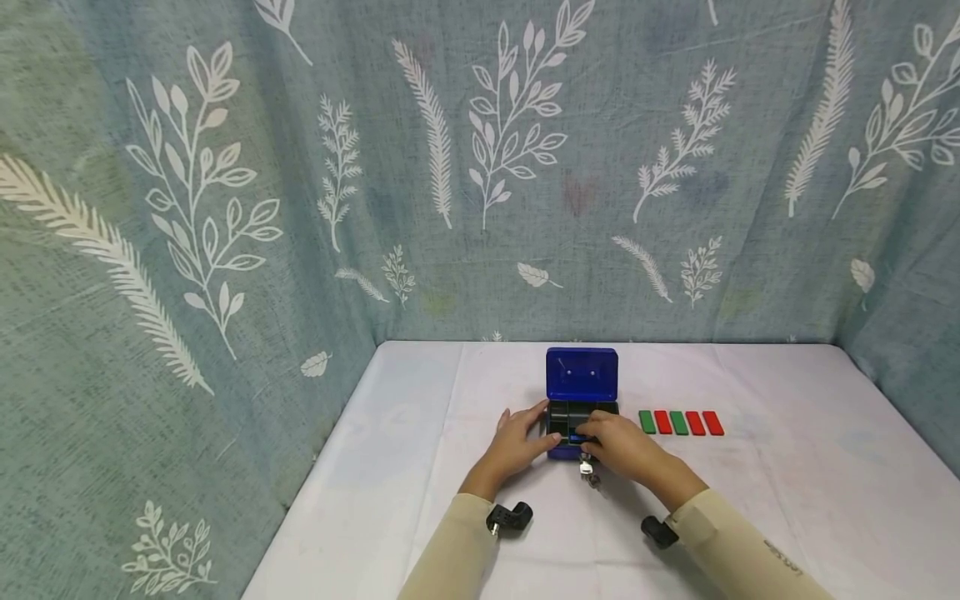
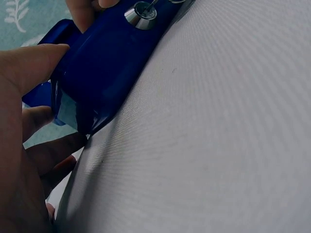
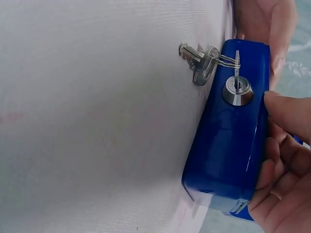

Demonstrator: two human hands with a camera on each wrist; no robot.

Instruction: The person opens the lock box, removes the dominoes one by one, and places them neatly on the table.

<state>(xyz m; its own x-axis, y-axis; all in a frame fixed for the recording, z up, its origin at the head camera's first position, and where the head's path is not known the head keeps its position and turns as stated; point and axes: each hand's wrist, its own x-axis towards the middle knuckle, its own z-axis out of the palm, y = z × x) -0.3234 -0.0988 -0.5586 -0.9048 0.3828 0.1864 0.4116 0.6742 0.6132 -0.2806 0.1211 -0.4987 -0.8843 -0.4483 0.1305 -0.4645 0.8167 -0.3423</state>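
Note:
A small blue cash box [image 1: 564, 452] stands on the table with its lid [image 1: 582, 375] raised, showing a black divided tray [image 1: 558, 413]. My left hand [image 1: 517, 442] grips the left side, thumb at the front rim and fingers along the side wall. Over the front right of the tray, my right hand [image 1: 618, 443] reaches in with bent fingers. A small blue piece [image 1: 577, 437] shows beside its fingertips; whether they pinch it is hidden. From the front lock [image 3: 237, 91] juts a key, with more keys [image 3: 199, 63] dangling on its ring.
To the box's right lie several flat tiles in a row, green [image 1: 647, 422] and red [image 1: 663, 422] among them. A white cloth [image 1: 390, 467] covers the table. Leaf-patterned curtains [image 1: 480, 250] hang at the back and sides.

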